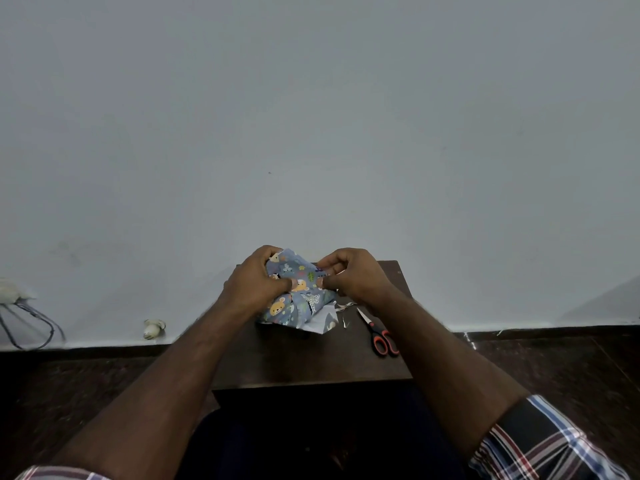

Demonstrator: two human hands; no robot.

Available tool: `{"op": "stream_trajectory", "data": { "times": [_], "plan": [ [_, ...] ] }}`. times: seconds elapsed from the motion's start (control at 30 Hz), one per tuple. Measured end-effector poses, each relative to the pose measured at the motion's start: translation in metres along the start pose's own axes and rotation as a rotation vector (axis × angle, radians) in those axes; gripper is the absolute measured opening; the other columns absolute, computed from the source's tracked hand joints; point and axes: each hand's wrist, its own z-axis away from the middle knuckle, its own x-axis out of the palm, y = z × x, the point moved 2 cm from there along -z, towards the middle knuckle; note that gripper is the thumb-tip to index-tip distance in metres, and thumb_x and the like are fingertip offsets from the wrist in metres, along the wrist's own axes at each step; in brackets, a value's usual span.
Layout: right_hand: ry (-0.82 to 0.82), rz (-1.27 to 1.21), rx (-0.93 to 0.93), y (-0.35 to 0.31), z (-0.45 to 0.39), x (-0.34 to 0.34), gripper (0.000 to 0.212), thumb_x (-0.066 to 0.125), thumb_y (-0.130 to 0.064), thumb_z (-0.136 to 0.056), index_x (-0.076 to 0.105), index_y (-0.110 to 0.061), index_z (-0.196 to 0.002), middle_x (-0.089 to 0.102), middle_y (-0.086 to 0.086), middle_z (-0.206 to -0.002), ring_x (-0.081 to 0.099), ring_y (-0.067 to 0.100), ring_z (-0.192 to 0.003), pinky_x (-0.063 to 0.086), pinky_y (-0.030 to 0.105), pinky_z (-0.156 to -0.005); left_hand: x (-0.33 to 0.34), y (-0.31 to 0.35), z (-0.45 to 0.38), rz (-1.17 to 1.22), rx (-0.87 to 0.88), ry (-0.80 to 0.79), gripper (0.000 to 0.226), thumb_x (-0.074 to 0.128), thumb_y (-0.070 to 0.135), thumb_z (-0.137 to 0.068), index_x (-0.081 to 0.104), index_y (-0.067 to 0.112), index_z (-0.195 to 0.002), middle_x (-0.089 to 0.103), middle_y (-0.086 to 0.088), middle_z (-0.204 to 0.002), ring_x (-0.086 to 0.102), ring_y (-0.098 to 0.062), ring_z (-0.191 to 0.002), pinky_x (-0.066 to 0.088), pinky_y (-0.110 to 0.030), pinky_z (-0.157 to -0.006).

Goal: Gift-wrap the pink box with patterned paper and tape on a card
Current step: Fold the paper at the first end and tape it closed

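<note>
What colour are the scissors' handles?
Red or orange with black, on the scissors lying on the table's right side, seen in the head view.

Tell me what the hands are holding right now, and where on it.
Both hands grip the paper-wrapped box: the left hand holds its left side, the right hand pinches the paper at the upper right edge.

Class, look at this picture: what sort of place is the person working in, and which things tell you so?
Probably a room at home, not a workshop: a small dark wooden table against a plain painted wall, with household scissors beside the patterned paper.
</note>
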Motion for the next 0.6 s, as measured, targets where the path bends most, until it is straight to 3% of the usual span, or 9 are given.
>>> {"op": "stream_trajectory", "data": {
  "times": [0.2, 0.37, 0.53, 0.6],
  "plan": [
    [-0.076, 0.028, -0.016, -0.001, -0.001, 0.004, 0.028, 0.087, -0.009, -0.072, 0.073, -0.021, -0.092, 0.054, 0.008, -0.074, 0.052, 0.018, -0.068, 0.048, 0.036, -0.066, 0.002, 0.000, 0.003, -0.063, 0.015, 0.014, 0.038, 0.067, 0.039, -0.064, 0.062, 0.035, -0.102, 0.069, 0.017, -0.094, 0.067, -0.016, -0.093, 0.056, -0.044, -0.086],
    [-0.041, 0.070, -0.024, 0.002, -0.004, 0.004, 0.023, 0.088, -0.015, -0.071, 0.074, -0.020, -0.089, 0.059, 0.002, -0.069, 0.055, 0.016, -0.066, 0.053, 0.041, -0.069, 0.001, -0.001, 0.002, 0.034, 0.084, 0.030, 0.007, 0.073, 0.020, -0.088, 0.069, 0.027, -0.087, 0.071, 0.008, -0.076, 0.066, -0.012, -0.072, 0.050, -0.032, -0.067],
    [-0.128, -0.063, -0.015, -0.004, 0.005, 0.006, 0.019, 0.084, -0.020, -0.078, 0.075, -0.016, -0.095, 0.058, 0.010, -0.074, 0.055, 0.020, -0.067, 0.045, 0.033, -0.063, 0.002, -0.001, 0.003, 0.022, 0.085, 0.087, 0.009, 0.067, 0.020, -0.092, 0.068, 0.021, -0.083, 0.067, 0.007, -0.071, 0.061, -0.011, -0.067, 0.044, -0.028, -0.062],
    [-0.154, -0.063, -0.017, -0.005, 0.007, 0.007, 0.022, 0.086, -0.023, -0.077, 0.076, -0.017, -0.095, 0.066, 0.013, -0.077, 0.062, 0.024, -0.070, 0.050, 0.038, -0.064, 0.003, 0.000, 0.004, 0.025, 0.078, 0.102, 0.013, 0.067, 0.020, -0.092, 0.066, 0.020, -0.079, 0.065, 0.007, -0.070, 0.061, -0.012, -0.066, 0.044, -0.028, -0.061]
  ]
}}
